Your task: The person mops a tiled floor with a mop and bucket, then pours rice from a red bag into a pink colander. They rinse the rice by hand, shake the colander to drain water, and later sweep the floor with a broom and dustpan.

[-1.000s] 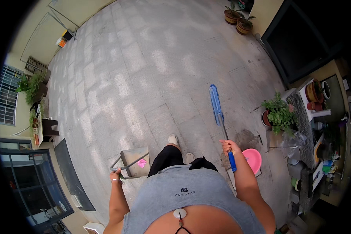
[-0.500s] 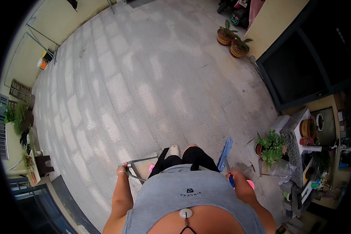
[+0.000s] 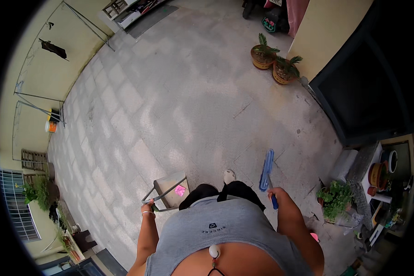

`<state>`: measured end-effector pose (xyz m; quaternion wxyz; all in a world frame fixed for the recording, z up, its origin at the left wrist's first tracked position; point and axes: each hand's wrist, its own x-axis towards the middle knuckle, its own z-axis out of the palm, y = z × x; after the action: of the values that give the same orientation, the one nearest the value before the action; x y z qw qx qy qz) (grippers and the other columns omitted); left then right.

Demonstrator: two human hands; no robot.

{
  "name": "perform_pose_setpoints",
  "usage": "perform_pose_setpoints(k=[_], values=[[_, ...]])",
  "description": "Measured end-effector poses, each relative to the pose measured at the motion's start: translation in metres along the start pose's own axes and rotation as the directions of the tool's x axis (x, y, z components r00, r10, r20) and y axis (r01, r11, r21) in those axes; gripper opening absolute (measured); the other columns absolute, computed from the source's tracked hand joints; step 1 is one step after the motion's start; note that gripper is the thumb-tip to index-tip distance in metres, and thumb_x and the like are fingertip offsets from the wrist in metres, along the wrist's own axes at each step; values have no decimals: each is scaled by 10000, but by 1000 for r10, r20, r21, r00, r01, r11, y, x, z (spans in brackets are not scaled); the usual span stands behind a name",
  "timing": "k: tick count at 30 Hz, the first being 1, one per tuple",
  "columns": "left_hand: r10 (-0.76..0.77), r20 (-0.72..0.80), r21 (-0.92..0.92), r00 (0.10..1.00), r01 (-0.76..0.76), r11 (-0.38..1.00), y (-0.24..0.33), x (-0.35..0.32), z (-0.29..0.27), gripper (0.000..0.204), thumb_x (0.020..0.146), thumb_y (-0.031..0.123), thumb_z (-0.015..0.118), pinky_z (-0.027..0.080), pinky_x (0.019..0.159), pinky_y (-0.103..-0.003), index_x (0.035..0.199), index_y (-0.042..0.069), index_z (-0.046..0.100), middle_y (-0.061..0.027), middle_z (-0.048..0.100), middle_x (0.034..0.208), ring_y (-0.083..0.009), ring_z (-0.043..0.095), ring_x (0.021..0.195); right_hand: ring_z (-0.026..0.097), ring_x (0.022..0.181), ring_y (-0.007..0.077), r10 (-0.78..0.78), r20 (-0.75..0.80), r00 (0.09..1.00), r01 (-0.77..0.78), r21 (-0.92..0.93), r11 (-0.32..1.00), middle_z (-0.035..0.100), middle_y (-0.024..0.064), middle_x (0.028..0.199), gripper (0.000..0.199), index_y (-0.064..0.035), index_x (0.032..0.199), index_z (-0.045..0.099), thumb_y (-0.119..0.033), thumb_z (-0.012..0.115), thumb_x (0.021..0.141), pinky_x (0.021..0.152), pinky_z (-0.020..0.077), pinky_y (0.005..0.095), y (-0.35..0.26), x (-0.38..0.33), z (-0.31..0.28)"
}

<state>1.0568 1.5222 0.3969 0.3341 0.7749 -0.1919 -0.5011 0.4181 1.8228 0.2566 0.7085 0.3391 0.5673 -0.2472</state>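
Observation:
My left hand [image 3: 148, 206], a bracelet at its wrist, is closed around the bent tube handle of a metal dustpan [image 3: 171, 200]. A crumpled pink scrap [image 3: 180, 190] lies in the pan. On the other side of my body, my right hand [image 3: 282, 197] grips the blue handle of a long-headed blue brush [image 3: 266, 171]. The bristle head points away from me, over or against the paving; I cannot tell whether it touches. One light shoe [image 3: 229, 175] shows between the two tools.
Two potted plants [image 3: 284, 71] stand beside the dark door at the far right. Nearer, a leafy plant [image 3: 336, 202] and a cluttered shelf line the right side. Drying racks, a bucket [image 3: 50, 126] and more plants run along the left wall. Grey paving [image 3: 170, 119] stretches ahead.
The view has shifted, showing more of the far yard. The dustpan and its pink scrap now show more fully beside my leg. My right hand and the brush sit slightly higher in view.

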Motion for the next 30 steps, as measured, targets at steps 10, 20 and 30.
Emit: perform_pose_setpoints(k=[10, 20, 30], values=[[-34, -8, 254, 999, 35, 967, 190, 171, 237, 129, 689, -1, 706, 389, 557, -312, 790, -6, 626, -58, 608, 714, -172, 526, 603, 429, 432, 108, -599, 165, 783, 621, -182, 762, 502, 29, 592, 164, -87, 957, 566, -214, 580, 855, 395, 361, 250, -360, -174, 255], [-91, 3, 234, 996, 88, 968, 415, 338, 492, 257, 663, 47, 755, 432, 673, -335, 866, -39, 623, -62, 624, 831, -178, 550, 706, 406, 382, 109, -632, -18, 775, 594, -320, 738, 485, 40, 549, 159, -82, 812, 508, -192, 623, 815, 338, 332, 267, -616, -241, 389], [-73, 58, 181, 996, 62, 981, 672, 387, 728, 196, 696, 113, 760, 375, 469, -317, 692, 27, 583, -43, 558, 616, -160, 494, 508, 436, 361, 172, -675, -24, 737, 598, -443, 668, 466, 84, 508, 159, -17, 736, 511, -119, 625, 784, 329, 346, 337, -928, -201, 485]])
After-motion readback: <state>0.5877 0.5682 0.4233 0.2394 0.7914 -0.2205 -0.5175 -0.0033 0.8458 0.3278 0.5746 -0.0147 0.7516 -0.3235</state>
